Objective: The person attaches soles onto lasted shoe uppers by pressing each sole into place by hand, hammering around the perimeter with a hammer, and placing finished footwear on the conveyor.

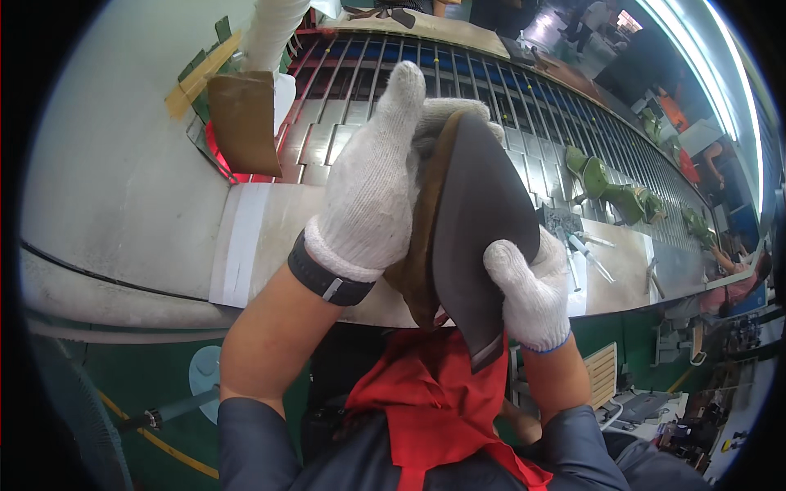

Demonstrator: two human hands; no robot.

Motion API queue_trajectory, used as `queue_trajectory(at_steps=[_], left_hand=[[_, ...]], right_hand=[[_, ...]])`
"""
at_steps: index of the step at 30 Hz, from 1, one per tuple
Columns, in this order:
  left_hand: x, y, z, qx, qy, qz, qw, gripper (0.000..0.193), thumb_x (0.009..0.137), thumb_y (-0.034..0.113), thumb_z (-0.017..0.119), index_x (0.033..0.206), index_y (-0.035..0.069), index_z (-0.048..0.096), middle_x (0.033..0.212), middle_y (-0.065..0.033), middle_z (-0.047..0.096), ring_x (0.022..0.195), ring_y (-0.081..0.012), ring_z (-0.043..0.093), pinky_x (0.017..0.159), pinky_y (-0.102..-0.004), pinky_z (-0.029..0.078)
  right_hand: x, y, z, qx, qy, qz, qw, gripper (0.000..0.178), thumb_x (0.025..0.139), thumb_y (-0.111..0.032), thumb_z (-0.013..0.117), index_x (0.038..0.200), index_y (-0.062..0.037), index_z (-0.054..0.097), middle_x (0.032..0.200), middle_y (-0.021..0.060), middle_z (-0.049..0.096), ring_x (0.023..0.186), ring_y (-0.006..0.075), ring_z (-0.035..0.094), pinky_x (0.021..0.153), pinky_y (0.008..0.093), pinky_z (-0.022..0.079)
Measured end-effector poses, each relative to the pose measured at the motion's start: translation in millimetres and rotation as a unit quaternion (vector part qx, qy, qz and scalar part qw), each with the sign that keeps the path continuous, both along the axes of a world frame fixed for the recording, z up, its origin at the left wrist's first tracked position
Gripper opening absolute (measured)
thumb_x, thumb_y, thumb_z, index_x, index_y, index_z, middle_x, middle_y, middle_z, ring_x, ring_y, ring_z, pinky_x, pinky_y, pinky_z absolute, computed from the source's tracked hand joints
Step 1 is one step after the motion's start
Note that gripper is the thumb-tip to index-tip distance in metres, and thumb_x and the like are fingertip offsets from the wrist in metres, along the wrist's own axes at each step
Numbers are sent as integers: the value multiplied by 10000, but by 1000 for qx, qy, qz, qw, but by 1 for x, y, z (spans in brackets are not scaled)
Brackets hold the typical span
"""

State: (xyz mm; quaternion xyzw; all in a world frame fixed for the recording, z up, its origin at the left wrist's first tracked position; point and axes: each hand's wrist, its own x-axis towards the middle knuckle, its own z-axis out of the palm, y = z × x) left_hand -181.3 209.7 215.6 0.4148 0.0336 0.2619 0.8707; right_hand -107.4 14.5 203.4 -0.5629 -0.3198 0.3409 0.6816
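From the head view, both gloved hands clasp a shoe, sole up, at the picture's centre. The left hand, at its nine o'clock, curls shut round the tan upper; the right hand, at its five o'clock, pinches the dark sole's edge. Beyond, toward two o'clock, green shoes sit on the slatted conveyor.

Shoe between two hands, near the belt

The shoe is between the left hand and right hand; the conveyor lies behind, with another shoe on it at far right.
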Motion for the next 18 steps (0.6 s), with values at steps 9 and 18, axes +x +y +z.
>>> queue_trajectory(at_steps=[9,18], left_hand=[[4,-4,3,40,10,20,999,618,1141,523,560,1327,-45,714,1235,-200,779,1127,-271,759,1018,-434,631],[12,6,-15,88,-41,0,995,383,1113,192,683,1414,-44,681,1299,-159,772,1174,-219,743,1068,-365,600]], right_hand=[[4,3,-4,17,-39,-37,998,316,1066,-91,715,1340,64,730,1185,105,805,1056,161,750,933,328,613],[13,13,3,-6,-36,-37,999,345,1067,-165,715,1314,76,725,1129,112,803,978,149,760,863,314,631]])
